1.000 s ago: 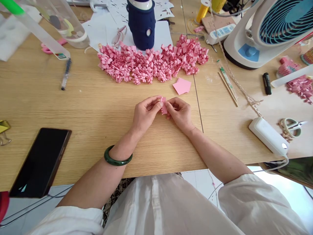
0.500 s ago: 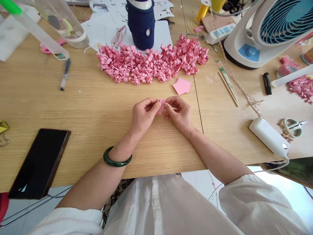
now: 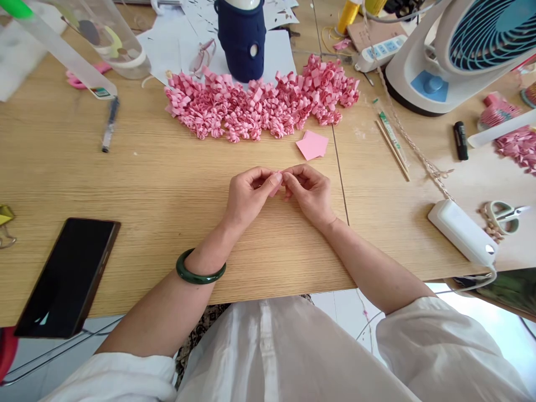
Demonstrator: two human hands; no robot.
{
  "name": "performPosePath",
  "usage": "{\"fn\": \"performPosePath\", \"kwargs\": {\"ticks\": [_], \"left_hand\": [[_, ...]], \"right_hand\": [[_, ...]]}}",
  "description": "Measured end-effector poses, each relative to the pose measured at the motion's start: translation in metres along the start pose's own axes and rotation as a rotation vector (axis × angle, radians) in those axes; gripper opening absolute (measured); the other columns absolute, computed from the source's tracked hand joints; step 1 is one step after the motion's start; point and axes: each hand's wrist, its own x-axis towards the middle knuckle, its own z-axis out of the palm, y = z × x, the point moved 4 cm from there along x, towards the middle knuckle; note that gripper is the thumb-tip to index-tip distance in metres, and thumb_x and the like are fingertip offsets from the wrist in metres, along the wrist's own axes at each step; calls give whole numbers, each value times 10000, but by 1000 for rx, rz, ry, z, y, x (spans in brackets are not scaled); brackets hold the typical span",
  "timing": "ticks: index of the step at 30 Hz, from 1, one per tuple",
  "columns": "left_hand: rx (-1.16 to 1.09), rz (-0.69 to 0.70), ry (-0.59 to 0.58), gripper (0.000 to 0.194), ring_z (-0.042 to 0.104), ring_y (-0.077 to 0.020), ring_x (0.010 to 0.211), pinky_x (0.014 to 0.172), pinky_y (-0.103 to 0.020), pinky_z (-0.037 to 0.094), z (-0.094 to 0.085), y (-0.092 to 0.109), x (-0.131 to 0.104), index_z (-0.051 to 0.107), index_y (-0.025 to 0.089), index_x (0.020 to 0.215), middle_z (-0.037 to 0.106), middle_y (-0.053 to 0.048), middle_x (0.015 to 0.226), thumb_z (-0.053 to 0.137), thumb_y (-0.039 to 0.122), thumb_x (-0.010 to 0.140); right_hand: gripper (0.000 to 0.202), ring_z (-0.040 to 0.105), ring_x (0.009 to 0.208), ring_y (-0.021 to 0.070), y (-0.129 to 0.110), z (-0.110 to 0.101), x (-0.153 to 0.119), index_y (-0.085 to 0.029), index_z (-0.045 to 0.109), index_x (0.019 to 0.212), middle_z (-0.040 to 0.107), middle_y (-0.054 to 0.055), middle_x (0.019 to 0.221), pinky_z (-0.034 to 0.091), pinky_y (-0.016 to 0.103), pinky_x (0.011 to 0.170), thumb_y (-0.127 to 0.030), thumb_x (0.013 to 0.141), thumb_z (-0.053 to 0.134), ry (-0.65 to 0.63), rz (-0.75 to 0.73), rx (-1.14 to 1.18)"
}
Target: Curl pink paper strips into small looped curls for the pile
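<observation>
My left hand and my right hand meet above the table, thumbs and fingertips pinched together. Between them is a small piece of pink paper, mostly covered by the fingers. Both hands are closed on it, the left thumb lying along its top. Just beyond the right hand lies a little stack of pink paper pieces. Farther back, a long heap of curled pink paper flowers stretches across the table.
A navy cup stands behind the heap. At the left lie a phone and a pen. To the right are a white fan, wooden sticks, a marker, a white power bank and scissors.
The fingertips of both hands have come closer together, and the left thumb now covers more of the pink paper. The view has shifted very slightly.
</observation>
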Motion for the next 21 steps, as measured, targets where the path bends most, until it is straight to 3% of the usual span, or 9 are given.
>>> {"fn": "performPosePath", "kwargs": {"ticks": [3, 10, 21], "left_hand": [[21, 24, 31, 311, 561, -119, 594, 631, -255, 530, 0, 3, 0, 721, 200, 693, 604, 20, 590, 770, 444, 880], [34, 37, 18, 263, 560, -110, 586, 593, -241, 466, 0, 2, 0, 712, 191, 679, 617, 18, 593, 737, 360, 879], [-78, 4, 55, 233, 525, -91, 564, 643, -225, 550, 1, 1, 0, 696, 180, 629, 558, 41, 550, 717, 260, 847]], "right_hand": [[502, 590, 572, 93, -1, 1, -1, -208, 676, 808, 688, -6, 750, 547, 232, 492, -689, 801, 818, -10, 2, -18], [274, 594, 581, 83, 2, -1, -2, -211, 670, 850, 696, -6, 808, 539, 224, 503, -448, 882, 803, 3, -61, -46], [97, 649, 632, 77, -7, -2, -5, -186, 729, 883, 719, -8, 819, 525, 203, 560, -199, 967, 681, -15, -412, -290]]}}
